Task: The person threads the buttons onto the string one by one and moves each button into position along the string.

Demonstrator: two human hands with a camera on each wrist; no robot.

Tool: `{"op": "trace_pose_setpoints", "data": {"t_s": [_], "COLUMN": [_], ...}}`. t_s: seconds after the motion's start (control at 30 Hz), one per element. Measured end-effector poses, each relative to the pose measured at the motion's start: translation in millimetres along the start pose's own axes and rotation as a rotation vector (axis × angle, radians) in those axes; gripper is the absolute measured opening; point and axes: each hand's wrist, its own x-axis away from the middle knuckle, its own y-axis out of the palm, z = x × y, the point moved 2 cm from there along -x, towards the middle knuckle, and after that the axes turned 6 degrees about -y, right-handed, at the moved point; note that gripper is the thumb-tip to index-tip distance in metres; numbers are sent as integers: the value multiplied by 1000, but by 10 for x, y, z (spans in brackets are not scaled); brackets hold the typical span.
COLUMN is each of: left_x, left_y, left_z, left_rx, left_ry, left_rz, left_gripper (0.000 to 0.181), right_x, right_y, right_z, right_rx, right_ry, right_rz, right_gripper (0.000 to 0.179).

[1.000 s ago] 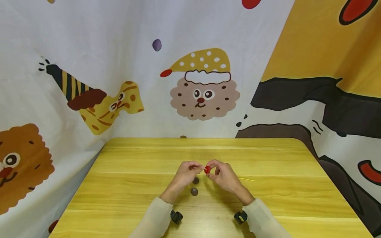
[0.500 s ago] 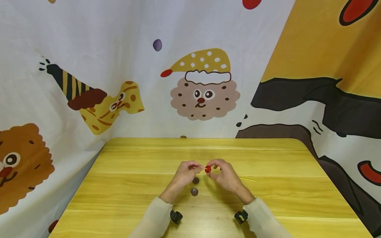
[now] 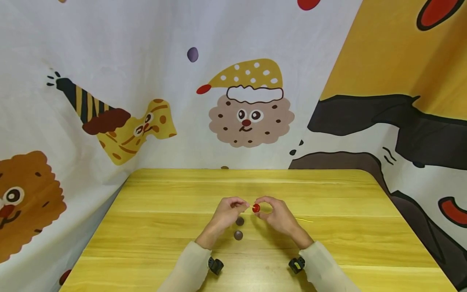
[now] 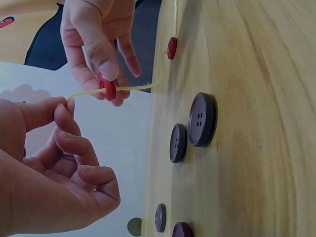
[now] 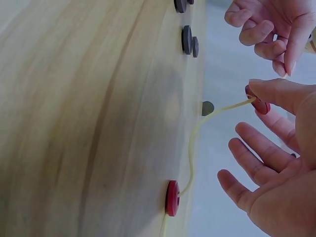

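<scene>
My left hand (image 3: 226,213) pinches the end of a yellow string (image 4: 139,88) between thumb and forefinger. Opposite it, my right hand (image 3: 280,218) holds a small red button (image 4: 110,85) by its edges, above the table. The string runs through this button, and a short length spans from it to the left fingertips. On the button's other side the string sags down to a second red button (image 5: 173,198), which stands on edge at the tabletop with the string through it. In the right wrist view, the right hand's other fingers spread away from the held button.
Two dark brown buttons (image 4: 201,120) (image 3: 238,235) lie on the wooden table (image 3: 164,243) near the left hand. A smaller grey-brown button (image 4: 160,217) and a maroon one (image 4: 182,230) show in the left wrist view. A printed cloth (image 3: 160,61) hangs behind the table.
My right hand has shifted slightly right with the red button, along the string. More string shows between the button and the left fingertips; the left hand has stayed nearly still.
</scene>
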Motion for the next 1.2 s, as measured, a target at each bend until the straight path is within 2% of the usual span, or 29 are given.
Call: {"op": "trace_pose_setpoints", "data": {"t_s": [0.47,0.9,1.1,1.2], "left_x": [6,1,1,3], "left_y": [5,2,-3,-4], "left_z": [7,-2,-5,-8], "left_rx": [-8,-20,-22,-15], "left_ry": [-13,-5,-8,-12], "left_rz": [-6,-13,-8,-9], "left_gripper": [26,24,26,25], "right_x": [30,34,58,60], "right_y": [9,-5,-14,-18], "right_z": [76,96,134,165], "right_rx": [7,50,39,55], "right_ry": [13,9,66,66], "right_rz": [-58,-64,-126,-153], "right_gripper": [30,28,26,24]}}
